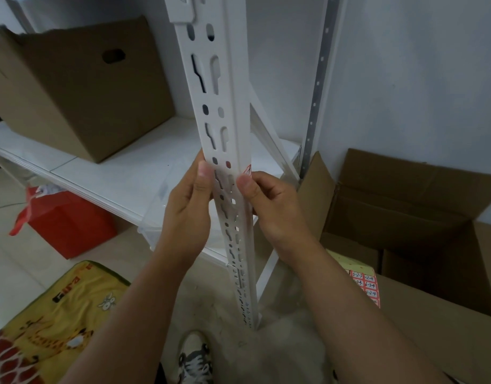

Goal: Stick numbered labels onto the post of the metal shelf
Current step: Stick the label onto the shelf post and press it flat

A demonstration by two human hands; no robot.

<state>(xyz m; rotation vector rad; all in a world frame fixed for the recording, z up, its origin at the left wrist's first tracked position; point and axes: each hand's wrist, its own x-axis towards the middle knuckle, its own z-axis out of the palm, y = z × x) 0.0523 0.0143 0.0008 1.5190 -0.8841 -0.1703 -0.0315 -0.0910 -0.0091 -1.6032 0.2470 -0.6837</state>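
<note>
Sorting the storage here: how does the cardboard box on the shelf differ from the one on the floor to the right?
The cardboard box on the shelf sits on the white shelf board, while the floor box sits beside the post. The shelf box shows an oval handle hole; the floor box shows none. The floor box's flaps stand wide open, baring its inside; the shelf box's inside is hidden. Both are plain brown cardboard.

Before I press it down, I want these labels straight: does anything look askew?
Yes. The label on the post, just above the right hand thumb, sits tilted against the post's edge. The left hand grips the opposite side.
</note>
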